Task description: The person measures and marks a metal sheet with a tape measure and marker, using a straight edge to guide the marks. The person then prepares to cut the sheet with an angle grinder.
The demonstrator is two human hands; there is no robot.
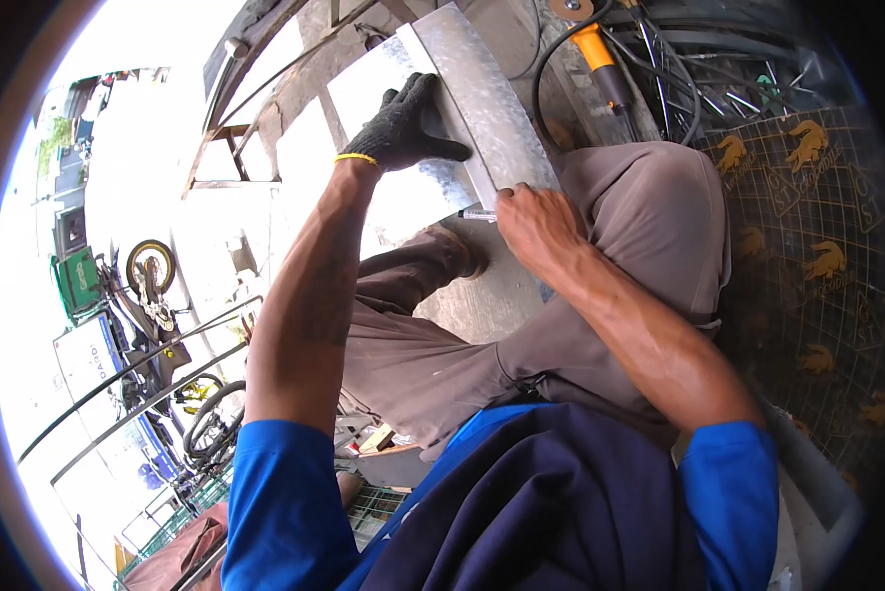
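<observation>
A shiny galvanized metal sheet (496, 103) lies slanted in front of me, its near end by my right knee. Along it runs a narrow straight metal strip (454, 118). My left hand (400, 128), in a dark knitted glove with a yellow cuff, rests on the sheet with thumb and fingers spread, the thumb reaching across the strip. At the near end of the strip, my bare right hand (541, 225) is closed around a white and black marker (476, 215), which sticks out to the left at the sheet's edge. The fingertips there are partly hidden.
An orange and black angle grinder (600, 64) with its cable lies beyond the sheet. Metal rods (659, 74) sit at the upper right. Dark sheeting with crocodile prints (807, 227) covers the right side. A motorbike (147, 305) stands outside at left, past metal rails.
</observation>
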